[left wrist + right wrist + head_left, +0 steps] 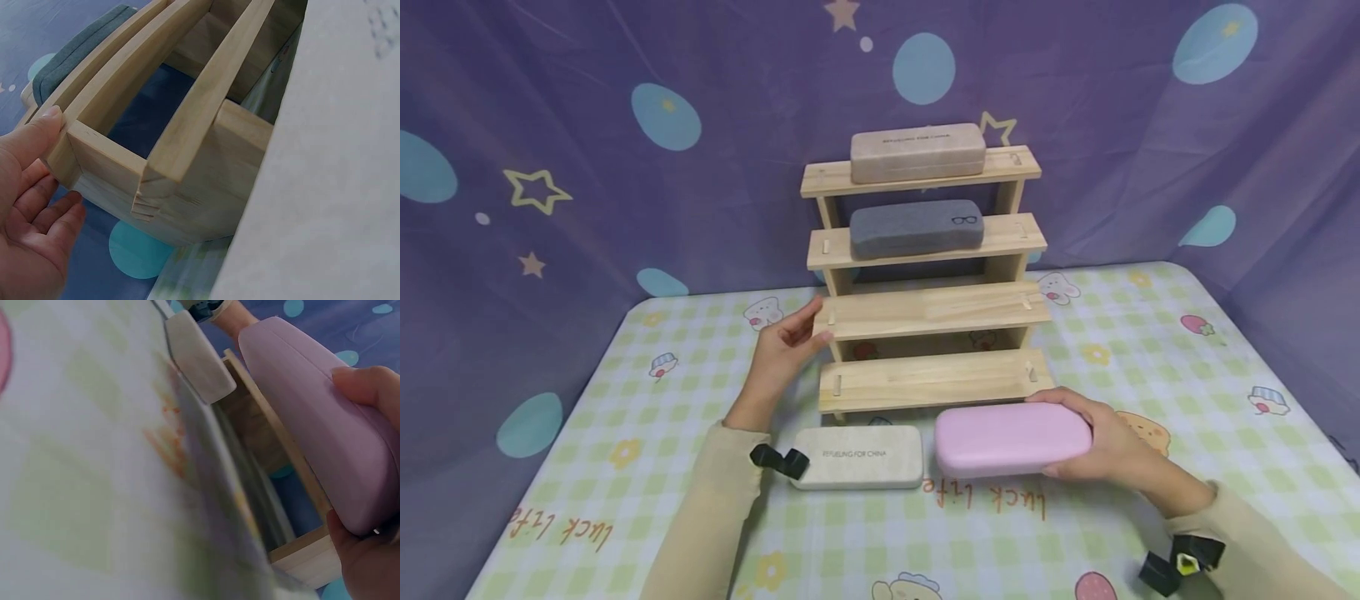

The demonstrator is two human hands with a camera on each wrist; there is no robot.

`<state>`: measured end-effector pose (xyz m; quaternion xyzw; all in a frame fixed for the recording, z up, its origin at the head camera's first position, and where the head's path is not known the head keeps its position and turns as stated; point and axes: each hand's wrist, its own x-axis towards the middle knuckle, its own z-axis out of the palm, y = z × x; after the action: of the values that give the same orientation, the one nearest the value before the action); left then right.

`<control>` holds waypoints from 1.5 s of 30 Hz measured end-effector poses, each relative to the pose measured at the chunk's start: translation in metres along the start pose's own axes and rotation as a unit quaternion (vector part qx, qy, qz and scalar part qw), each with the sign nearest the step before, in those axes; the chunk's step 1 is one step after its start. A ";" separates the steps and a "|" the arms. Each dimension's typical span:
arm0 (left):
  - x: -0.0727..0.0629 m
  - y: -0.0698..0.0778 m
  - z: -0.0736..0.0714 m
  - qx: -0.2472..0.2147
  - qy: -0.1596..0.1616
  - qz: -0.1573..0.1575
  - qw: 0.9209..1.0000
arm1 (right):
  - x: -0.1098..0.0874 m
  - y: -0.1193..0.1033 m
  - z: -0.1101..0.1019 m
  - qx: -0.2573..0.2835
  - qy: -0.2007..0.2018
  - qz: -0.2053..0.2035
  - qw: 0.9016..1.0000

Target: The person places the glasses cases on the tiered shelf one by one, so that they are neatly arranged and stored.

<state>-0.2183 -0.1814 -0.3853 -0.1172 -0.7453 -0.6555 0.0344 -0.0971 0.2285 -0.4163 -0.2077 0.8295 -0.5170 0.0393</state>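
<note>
My right hand grips a pink glasses case by its right end. The case is lifted off the cloth in front of the lowest step, and in the right wrist view the thumb and fingers lie on opposite sides of it. With thumb and fingers, my left hand holds the left end of a step on a wooden stepped rack. A blue-grey glasses case lies on the step above, and a beige one on the top step. On the cloth before the rack lies a whitish case.
The rack stands on a table with a green-checked cloth, near its back edge. Behind hangs a purple curtain with stars and blue ovals. The whitish case sits close beside the left sleeve.
</note>
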 end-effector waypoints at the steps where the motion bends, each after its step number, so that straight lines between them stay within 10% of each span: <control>1: 0.000 0.000 0.000 -0.001 0.000 0.000 1.000 | 0.001 -0.002 -0.001 -0.002 0.003 -0.006 1.000; 45: 0.000 0.002 0.000 0.000 -0.002 -0.003 1.000 | 0.119 -0.049 -0.018 -0.038 0.041 -0.010 0.998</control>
<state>-0.2174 -0.1810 -0.3836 -0.1163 -0.7459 -0.6551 0.0312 -0.1953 0.1791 -0.3472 -0.1959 0.8472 -0.4937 -0.0078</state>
